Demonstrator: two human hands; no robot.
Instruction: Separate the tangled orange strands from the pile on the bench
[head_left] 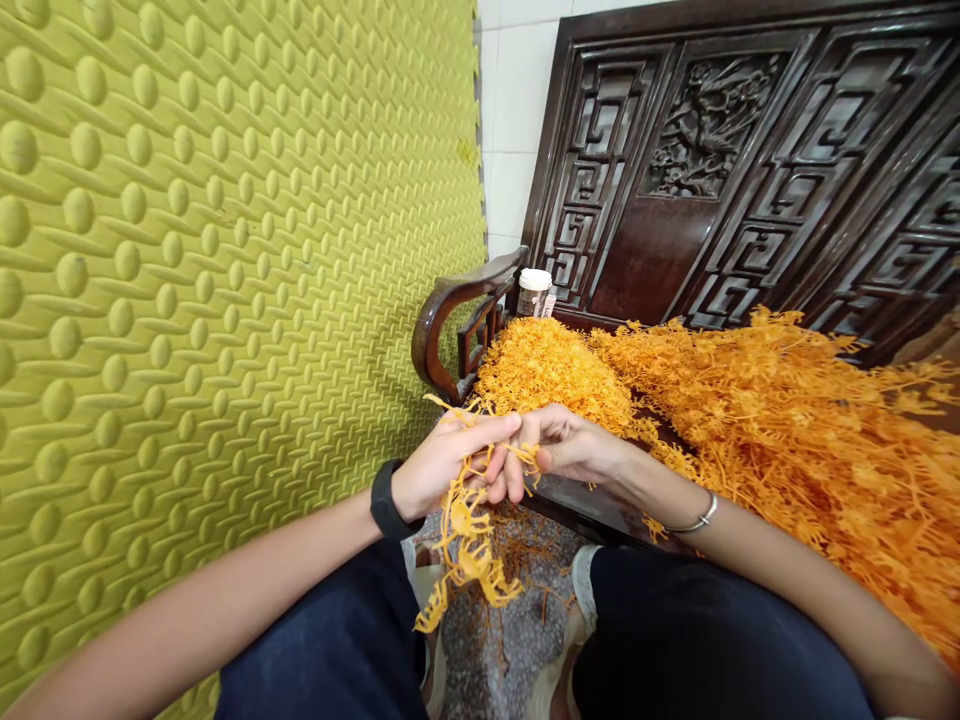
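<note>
My left hand (461, 445) and my right hand (551, 445) meet at the centre of the head view, above my knees. Closed around an orange-yellow plastic sprig (466, 560), the left hand lets its branching strands dangle below the palm. Thumb and fingers of my right hand pinch the upper part of the same piece, against the left fingertips. Small orange bits show between the fingers; the exact grip point is partly hidden. Just beyond the hands lies a heap of loose small orange pieces (559, 375).
A large bunch of orange sprigs (825, 450) covers the right of a dark carved wooden bench (652, 260). Its curved armrest (431, 335) stands left of the heap, near a white-lidded container (535, 290). Yellow-green padded matting (225, 300) fills the left. Scraps litter the speckled floor (495, 690).
</note>
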